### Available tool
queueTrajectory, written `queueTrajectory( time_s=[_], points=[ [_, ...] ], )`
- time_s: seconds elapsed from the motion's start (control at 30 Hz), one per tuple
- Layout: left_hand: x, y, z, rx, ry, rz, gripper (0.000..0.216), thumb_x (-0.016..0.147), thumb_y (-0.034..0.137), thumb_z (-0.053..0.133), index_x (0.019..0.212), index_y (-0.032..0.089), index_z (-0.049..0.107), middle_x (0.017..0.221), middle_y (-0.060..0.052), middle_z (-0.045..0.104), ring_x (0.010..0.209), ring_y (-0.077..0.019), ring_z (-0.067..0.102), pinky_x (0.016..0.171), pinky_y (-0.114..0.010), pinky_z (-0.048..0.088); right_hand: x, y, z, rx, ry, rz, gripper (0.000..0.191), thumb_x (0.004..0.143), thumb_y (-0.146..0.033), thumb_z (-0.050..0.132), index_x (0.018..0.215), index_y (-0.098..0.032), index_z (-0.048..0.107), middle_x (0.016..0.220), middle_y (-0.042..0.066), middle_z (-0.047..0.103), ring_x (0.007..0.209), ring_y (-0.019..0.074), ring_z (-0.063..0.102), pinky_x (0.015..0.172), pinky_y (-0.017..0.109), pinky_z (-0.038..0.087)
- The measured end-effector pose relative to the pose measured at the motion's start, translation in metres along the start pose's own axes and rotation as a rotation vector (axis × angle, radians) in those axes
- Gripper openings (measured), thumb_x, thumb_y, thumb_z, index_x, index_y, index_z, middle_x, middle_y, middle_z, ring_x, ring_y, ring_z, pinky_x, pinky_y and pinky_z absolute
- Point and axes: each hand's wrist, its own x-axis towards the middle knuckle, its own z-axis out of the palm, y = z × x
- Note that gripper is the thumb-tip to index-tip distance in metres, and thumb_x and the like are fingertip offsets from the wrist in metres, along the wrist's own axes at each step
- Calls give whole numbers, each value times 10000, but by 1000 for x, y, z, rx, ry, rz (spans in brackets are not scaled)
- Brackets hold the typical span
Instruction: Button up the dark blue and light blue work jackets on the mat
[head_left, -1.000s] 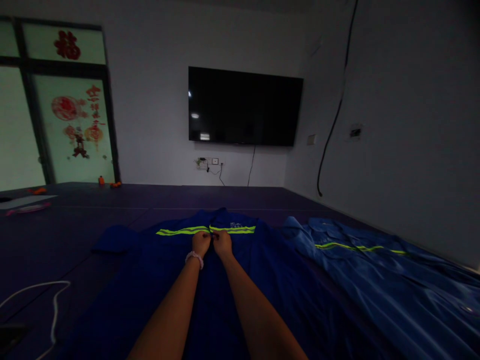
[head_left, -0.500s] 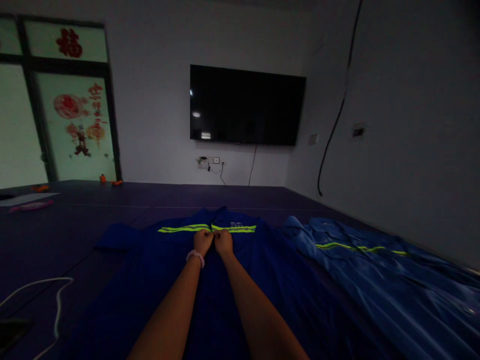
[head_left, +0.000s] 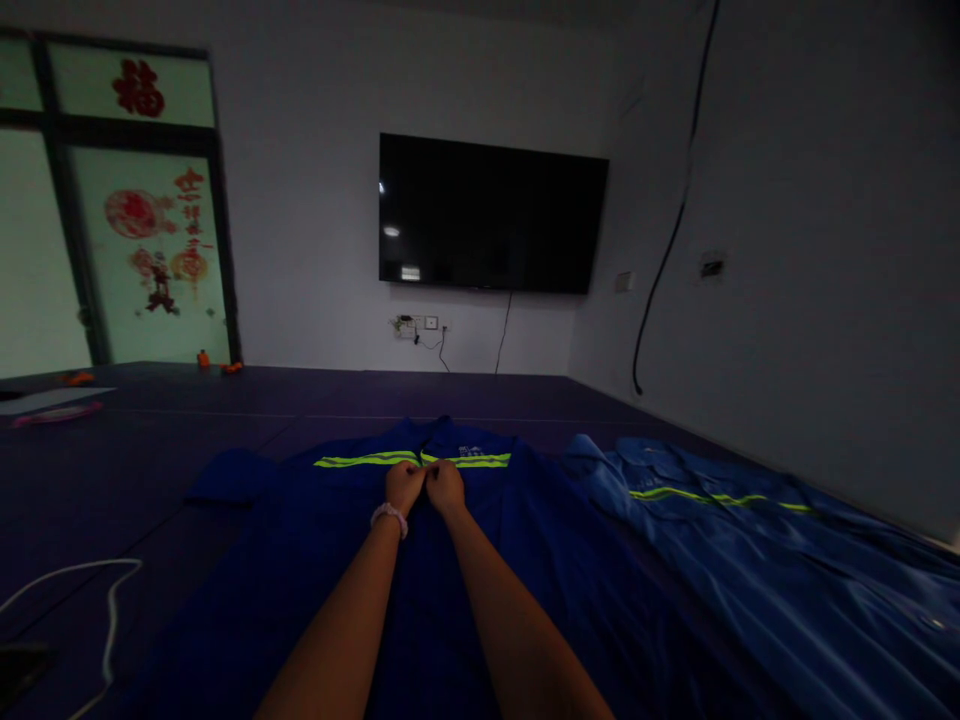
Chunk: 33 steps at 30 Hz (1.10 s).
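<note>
A dark blue work jacket (head_left: 330, 540) with yellow-green reflective stripes across the chest lies spread out, front up, before me. My left hand (head_left: 405, 485), with a pink band at the wrist, is closed in a pinch at the jacket's front opening, just below the stripe. Close against it, my right hand (head_left: 445, 486) pinches the other front edge. The fingertips of both hands nearly meet. Whatever fastener may sit between them is hidden by the fingers.
To the right lies a second, lighter blue work jacket (head_left: 720, 540) with a reflective stripe. A white cable (head_left: 112, 610) curls at the lower left on the purple floor (head_left: 330, 395). Small orange objects (head_left: 232, 368) stand near the door. A black television (head_left: 491, 215) hangs on the far wall.
Both hands stay pinched at the same spot on the jacket front, with hardly any movement. The whole view has shifted very slightly.
</note>
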Motion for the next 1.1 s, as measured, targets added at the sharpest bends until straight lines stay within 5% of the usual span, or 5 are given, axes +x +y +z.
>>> queueTrajectory(
  time_s=[1.1],
  points=[
    [5, -7, 4, -4, -36, -21, 162, 712, 142, 459, 622, 154, 593, 668, -37, 629, 699, -154, 578, 612, -219, 375, 2, 4, 4, 83, -8, 13, 196, 712, -92, 552, 842, -161, 681, 826, 70, 697, 759, 160, 641, 672, 204, 452]
  ],
)
